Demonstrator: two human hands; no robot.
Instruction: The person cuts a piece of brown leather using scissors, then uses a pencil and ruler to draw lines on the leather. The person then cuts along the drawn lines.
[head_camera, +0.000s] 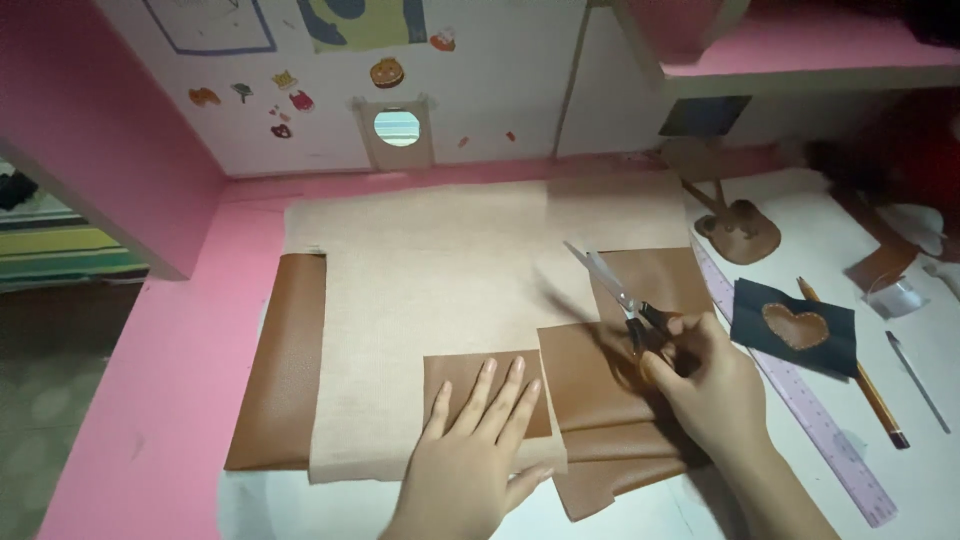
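The left hand (470, 445) lay flat, fingers spread, on a small brown leather rectangle (470, 375) already cut free near the bench's (150, 400) front. The right hand (705, 385) had its grip closed on scissors (620, 295), blades apart over uncut brown leather pieces (600, 385).

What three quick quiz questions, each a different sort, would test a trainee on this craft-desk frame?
1. True or false: the left hand lies flat on a small brown leather rectangle.
2. Multiple choice: the right hand holds A) a pencil, B) scissors, C) a ruler.
3. Fill in: the dark patch right of the purple ruler carries a brown ____ shape.

Key: 1 true, fingers spread on it. 2 B, blades open and pointing up-left over the brown leather pieces. 3 heart.
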